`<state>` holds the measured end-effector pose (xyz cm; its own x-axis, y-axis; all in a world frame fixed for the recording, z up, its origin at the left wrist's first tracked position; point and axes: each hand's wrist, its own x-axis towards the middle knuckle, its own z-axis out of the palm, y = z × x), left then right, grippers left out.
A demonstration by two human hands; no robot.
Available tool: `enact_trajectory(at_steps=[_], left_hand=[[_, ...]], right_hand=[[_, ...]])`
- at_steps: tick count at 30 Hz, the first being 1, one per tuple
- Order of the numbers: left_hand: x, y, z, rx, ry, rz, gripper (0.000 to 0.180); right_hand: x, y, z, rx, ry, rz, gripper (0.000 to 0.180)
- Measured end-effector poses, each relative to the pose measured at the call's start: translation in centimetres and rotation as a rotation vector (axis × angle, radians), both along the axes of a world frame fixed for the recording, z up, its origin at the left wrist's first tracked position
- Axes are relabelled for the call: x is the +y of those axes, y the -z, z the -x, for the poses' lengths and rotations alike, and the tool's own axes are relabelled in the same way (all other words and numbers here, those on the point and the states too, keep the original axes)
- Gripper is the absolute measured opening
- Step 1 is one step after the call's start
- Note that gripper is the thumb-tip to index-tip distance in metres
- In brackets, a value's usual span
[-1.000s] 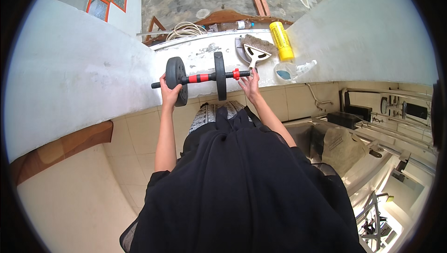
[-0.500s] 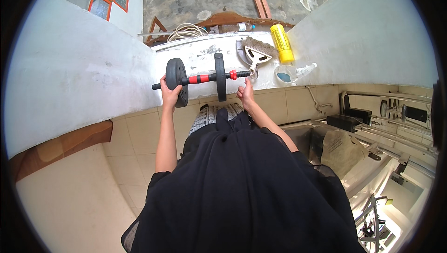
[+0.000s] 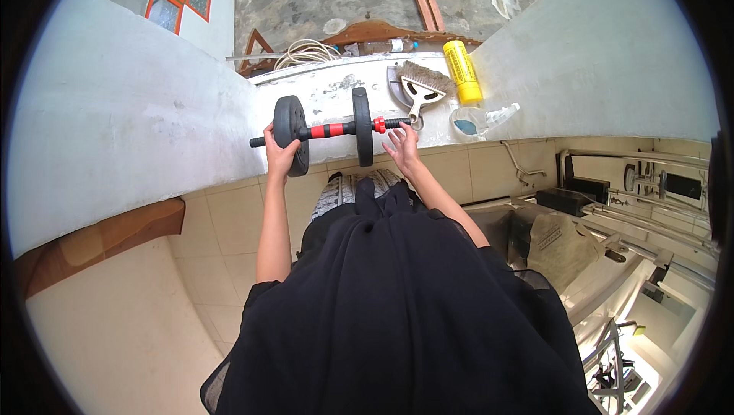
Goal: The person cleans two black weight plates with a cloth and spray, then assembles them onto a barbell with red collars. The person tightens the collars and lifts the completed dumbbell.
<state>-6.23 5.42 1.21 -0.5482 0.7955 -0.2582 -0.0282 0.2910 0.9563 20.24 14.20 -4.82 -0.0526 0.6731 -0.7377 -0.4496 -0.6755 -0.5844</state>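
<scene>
A dumbbell [image 3: 327,131] with a red and black grip lies crosswise over the white ledge. It carries a black weight plate [image 3: 288,117] on the left and another black plate [image 3: 362,126] on the right. My left hand [image 3: 280,155] is closed on the left plate near its lower edge, thumb on the inner side. Outside the right plate, a red collar nut [image 3: 379,124] sits on the threaded bar end. My right hand [image 3: 403,147] is beside that end, fingers spread and holding nothing; whether a fingertip touches the bar I cannot tell.
Behind the bar's right end lie a brush [image 3: 424,86] and dustpan [image 3: 394,85]. A yellow canister [image 3: 462,71] and a clear spray bottle [image 3: 470,121] lie farther right. Coiled white cable [image 3: 306,53] is at the back. Walls flank the ledge; metal-framed equipment [image 3: 634,209] stands at right.
My right hand has opened its fingers from a closer, pinched shape and turned beside the threaded end. The left hand and dumbbell have stayed nearly still.
</scene>
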Motion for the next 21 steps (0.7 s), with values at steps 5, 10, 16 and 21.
enact_trajectory(at_steps=[5,10,16,21], left_hand=[[0.3,-0.5,-0.1,-0.002,0.009,-0.007,0.069],[0.4,-0.1,0.0,-0.032,0.006,0.004,0.069],[0.6,-0.3,-0.2,-0.023,0.008,0.005,0.07],[0.1,-0.1,-0.1,0.044,0.007,0.005,0.069]], right_hand=[[0.0,1.0,-1.5,0.03,-0.221,0.119,0.047],[0.5,0.0,-0.3,-0.102,-0.038,0.012,0.056],[0.3,-1.4,-2.3,0.119,-0.183,-0.086,0.05],[1.8,-6.2,-0.2,-1.14,-0.505,-1.301,0.04]])
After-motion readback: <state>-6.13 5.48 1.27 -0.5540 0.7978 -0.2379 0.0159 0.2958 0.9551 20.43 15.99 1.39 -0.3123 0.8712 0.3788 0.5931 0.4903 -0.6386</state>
